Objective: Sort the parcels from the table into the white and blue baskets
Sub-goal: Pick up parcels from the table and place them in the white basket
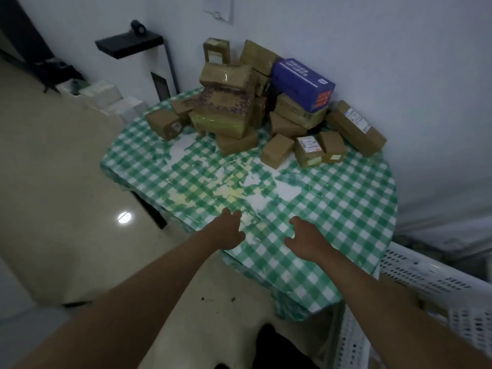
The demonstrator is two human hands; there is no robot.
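Brown parcels [277, 150] sit at centre frame; left hand [229, 233] and right hand [306, 241] reach empty, fingers loosely spread. Best take the nearest small one first.

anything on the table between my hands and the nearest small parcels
Nothing visible does. The left hand and right hand are over the near part of the table, both holding nothing. Only bare checked cloth lies between them and the nearest small parcels, which sit at the front of the pile.
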